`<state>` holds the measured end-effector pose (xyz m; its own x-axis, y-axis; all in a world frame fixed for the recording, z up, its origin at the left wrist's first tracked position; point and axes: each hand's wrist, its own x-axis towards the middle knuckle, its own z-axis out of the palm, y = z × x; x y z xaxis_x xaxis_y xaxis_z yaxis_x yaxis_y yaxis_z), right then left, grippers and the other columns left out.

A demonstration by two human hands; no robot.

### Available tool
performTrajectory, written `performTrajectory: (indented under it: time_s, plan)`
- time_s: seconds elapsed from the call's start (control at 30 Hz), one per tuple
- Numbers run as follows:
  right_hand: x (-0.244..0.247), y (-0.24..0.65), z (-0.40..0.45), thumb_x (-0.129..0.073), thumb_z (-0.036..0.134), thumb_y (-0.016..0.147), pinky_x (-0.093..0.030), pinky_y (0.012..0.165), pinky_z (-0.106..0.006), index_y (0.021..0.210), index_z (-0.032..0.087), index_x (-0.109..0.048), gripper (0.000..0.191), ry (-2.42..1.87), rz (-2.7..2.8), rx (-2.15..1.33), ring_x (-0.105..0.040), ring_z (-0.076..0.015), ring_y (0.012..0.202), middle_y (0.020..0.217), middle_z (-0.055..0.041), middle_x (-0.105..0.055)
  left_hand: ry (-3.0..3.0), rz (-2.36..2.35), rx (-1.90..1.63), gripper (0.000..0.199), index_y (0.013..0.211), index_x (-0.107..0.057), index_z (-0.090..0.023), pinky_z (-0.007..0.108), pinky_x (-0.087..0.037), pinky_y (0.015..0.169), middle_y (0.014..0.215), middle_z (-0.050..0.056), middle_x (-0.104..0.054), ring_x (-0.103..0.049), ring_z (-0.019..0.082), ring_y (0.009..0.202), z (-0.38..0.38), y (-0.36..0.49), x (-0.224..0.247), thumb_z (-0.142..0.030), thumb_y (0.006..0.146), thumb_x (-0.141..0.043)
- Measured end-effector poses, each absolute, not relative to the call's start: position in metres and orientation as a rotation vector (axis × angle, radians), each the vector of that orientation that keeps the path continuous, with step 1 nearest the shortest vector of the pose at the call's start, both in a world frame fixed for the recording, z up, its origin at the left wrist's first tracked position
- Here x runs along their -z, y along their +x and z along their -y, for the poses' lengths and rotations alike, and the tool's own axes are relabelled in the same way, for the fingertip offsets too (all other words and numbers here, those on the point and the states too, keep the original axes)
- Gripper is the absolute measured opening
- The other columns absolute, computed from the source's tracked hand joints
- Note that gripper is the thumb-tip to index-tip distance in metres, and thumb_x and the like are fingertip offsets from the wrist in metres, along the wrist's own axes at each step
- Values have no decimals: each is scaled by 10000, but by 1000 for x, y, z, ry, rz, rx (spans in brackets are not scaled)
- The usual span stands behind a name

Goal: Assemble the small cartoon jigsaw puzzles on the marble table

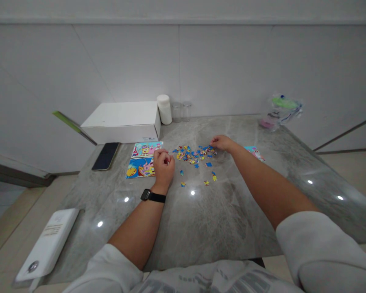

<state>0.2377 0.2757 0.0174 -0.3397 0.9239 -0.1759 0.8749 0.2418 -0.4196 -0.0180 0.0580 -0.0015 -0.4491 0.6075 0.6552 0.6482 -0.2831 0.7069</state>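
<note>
A loose pile of small jigsaw puzzle pieces (186,154), mostly blue and yellow, lies on the grey marbled table. Several single pieces, among them a yellow puzzle piece (206,183), are spread on the near side of the pile. My right hand (221,142) is at the pile's right end, its fingertips pinched together on a puzzle piece. Left of the pile, my left hand (164,165) is curled closed; whether anything is inside cannot be seen. It partly covers two cartoon picture sheets, an upper light-blue one (143,149) and a lower darker-blue one (137,167).
Behind the sheets stand a white box (122,122), a white bottle (164,110) and two clear glasses (186,112). A phone (105,156) and a white device (49,244) lie left. At right are a plastic bag (282,112) and another picture sheet (255,152), partly behind my right forearm.
</note>
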Motion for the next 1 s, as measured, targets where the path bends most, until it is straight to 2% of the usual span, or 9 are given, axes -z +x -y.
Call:
performTrajectory:
  time_s: [0.2,0.5,0.63,0.83,0.93,1.0]
  plan:
    - [-21,231,-279,-740,280,853,-430,603,-198,891,149,-807,152,-1791,2427,-700,-616,-130,685,761,-26,-748,-1625,1925,1838,335,663,-406,-228,354,-509,831,976,56,-561,-605,216,970,-57,-18,2,-77,830,-654]
    - [-34,206,-282,-695,194,866,-472,705,-229,905,122,-829,157,-1797,2507,-666,-659,-160,773,860,-69,-791,-1641,1917,1811,320,669,-410,-230,369,-509,863,974,55,-555,-605,222,991,-57,-18,4,-84,825,-649]
    - [-40,200,-279,-679,209,884,-499,734,-240,929,117,-825,178,-1764,2521,-709,-665,-167,774,859,-70,-791,-1647,1878,1824,307,685,-421,-230,366,-504,854,968,54,-561,-605,219,974,-56,-18,4,-88,835,-648]
    - [-48,200,-262,-648,220,949,-476,673,-207,948,132,-801,176,-1641,2506,-841,-672,-140,760,964,-74,-812,-1705,1844,1823,283,703,-458,-226,332,-486,765,953,47,-575,-586,200,895,-53,-14,0,-109,838,-678]
    - [-49,205,-240,-618,203,961,-460,651,-208,969,141,-782,176,-1518,2492,-888,-677,-149,771,958,-68,-813,-1746,1875,1813,203,779,-532,-225,310,-466,693,971,38,-584,-534,169,775,-51,-10,-1,-142,848,-703]
    - [-47,209,-220,-613,187,962,-459,674,-194,997,158,-769,163,-1411,2536,-900,-688,-148,814,953,-46,-813,-1810,1889,1776,122,903,-615,-230,316,-479,704,1011,43,-609,-536,167,763,-50,-6,0,-174,867,-718]
